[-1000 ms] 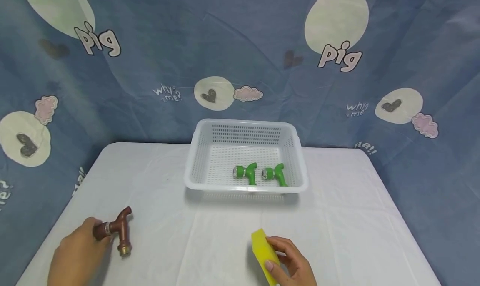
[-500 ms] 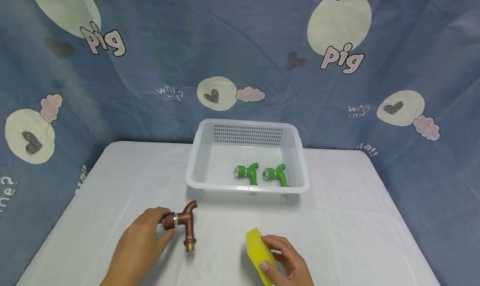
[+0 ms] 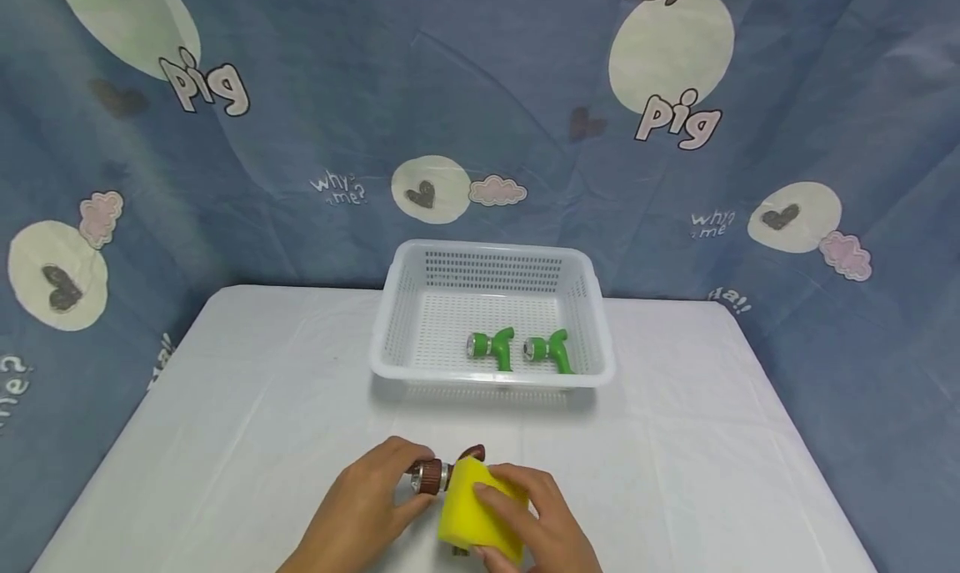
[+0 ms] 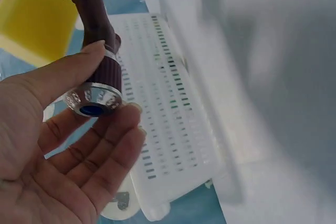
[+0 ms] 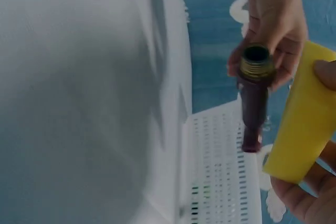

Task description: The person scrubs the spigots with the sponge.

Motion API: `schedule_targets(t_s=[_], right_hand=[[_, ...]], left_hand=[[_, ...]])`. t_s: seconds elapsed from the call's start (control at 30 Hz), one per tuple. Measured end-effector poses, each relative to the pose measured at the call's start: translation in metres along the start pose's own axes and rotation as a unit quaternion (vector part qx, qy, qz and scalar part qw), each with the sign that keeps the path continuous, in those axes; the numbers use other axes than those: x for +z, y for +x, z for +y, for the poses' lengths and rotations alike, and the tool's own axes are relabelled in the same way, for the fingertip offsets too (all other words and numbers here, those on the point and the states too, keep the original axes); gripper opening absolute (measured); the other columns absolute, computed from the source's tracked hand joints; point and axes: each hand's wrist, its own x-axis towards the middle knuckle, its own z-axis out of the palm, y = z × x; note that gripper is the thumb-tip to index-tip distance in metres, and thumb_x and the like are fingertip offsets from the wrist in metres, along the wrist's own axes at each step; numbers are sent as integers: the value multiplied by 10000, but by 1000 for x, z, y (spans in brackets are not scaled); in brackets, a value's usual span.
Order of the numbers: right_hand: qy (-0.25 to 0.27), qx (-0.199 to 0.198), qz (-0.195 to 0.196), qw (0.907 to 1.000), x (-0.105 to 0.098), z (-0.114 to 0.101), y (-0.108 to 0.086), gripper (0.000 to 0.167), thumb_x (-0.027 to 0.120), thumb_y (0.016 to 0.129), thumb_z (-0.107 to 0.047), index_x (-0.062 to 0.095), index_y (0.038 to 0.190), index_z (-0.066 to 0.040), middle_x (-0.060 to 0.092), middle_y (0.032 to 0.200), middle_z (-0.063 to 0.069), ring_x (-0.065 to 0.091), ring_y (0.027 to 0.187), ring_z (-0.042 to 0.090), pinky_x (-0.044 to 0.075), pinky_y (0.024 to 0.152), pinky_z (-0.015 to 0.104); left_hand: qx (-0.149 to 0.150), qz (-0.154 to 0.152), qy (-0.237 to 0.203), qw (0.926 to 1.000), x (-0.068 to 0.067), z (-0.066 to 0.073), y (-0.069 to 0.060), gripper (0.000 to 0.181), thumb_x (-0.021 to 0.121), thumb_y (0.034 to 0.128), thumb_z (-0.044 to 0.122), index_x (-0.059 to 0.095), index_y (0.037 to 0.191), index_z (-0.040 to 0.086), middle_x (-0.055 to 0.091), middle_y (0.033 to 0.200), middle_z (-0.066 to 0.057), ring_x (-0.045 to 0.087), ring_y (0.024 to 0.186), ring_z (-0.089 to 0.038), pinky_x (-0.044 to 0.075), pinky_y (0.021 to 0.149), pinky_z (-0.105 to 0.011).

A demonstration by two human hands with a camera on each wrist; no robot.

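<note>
My left hand (image 3: 363,502) pinches a brown faucet (image 3: 430,477) by its ribbed knob between thumb and fingers. In the left wrist view, the faucet (image 4: 107,73) shows a silver ring and a blue spot on the knob's end. My right hand (image 3: 547,527) grips a yellow sponge (image 3: 480,510), which covers most of the faucet's body in the head view. Seen from the right wrist, the sponge (image 5: 302,121) stands beside the faucet (image 5: 255,100) with a narrow gap, its brass threaded end facing the camera. Both hands are above the table's near middle.
A white perforated basket (image 3: 491,379) stands at the back of the white-covered table (image 3: 285,389). Inside it lie two green faucets (image 3: 501,348), side by side toward the right. Behind the table hangs a blue printed cloth (image 3: 300,123).
My left hand has carried the brown faucet rightward from the table's left side to the middle. My right hand has shifted slightly left and turned the sponge's broad face toward the head camera.
</note>
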Motion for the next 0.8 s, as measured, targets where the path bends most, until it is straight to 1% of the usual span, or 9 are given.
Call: schedule_targets(t_s=[0.07,0.17,0.27,0.33,0.43,0.57,0.67,0.77,0.8], right_hand=[[-233,-240,16,9994,1,0,3,477,729,1000,-381,603,1450,-284,520,1463,23,540,1244,199,589,935,393],[-377,-481,73,9981,2,0,5,418,686,1025,-375,628,1427,-279,526,1467,51,545,1248,224,590,935,404],[-546,-490,60,9973,2,1,5,394,650,1043,-383,627,1423,-282,524,1463,57,546,1236,223,598,917,398],[-638,-413,52,9971,1,2,5,390,644,1046,-377,623,1421,-271,521,1455,66,546,1224,229,605,902,410],[-819,-143,32,9965,-1,5,5,392,645,1041,-404,622,1413,-280,515,1451,48,542,1225,208,613,894,403],[-934,216,76,9954,-3,11,2,400,696,1004,-405,646,1384,-292,528,1453,20,544,1234,177,610,904,382],[-1001,428,188,9939,-4,17,0,444,775,942,-367,663,1364,-286,547,1439,15,551,1217,172,610,896,376],[-1103,538,356,9918,-4,23,-2,521,846,868,-321,671,1356,-272,558,1431,11,558,1199,175,611,883,377],[-1097,557,402,9916,-4,25,-3,497,830,892,-345,673,1356,-263,559,1430,13,557,1200,178,593,909,333]], left_hand=[[171,-95,-106,9998,0,1,0,414,963,756,233,711,1083,261,615,1028,227,610,892,4,601,818,-271],[460,-121,-195,9987,0,1,-1,406,956,770,252,712,1095,251,602,1025,226,600,863,7,597,791,-237],[801,-32,-278,9964,-1,-1,-2,436,965,755,239,710,1108,243,607,1033,216,601,856,8,597,783,-223],[1010,2,-337,9943,0,-3,-1,452,964,754,233,704,1124,243,616,1055,209,605,867,13,598,789,-218],[1234,30,-486,9912,1,-5,-1,456,957,764,234,701,1141,241,625,1077,198,614,885,19,598,795,-214],[1354,150,-543,9892,1,-8,-1,458,953,766,260,696,1146,252,614,1071,207,617,896,33,595,788,-201],[1467,266,-519,9875,-1,-11,-1,474,961,753,254,692,1143,256,612,1069,210,618,891,34,586,783,-181],[1408,238,-517,9884,-3,-11,0,482,962,754,242,691,1152,260,608,1085,212,616,899,32,586,792,-182],[1394,245,-514,9886,-4,-11,0,486,962,756,237,691,1158,261,605,1094,208,615,901,28,587,794,-187]])
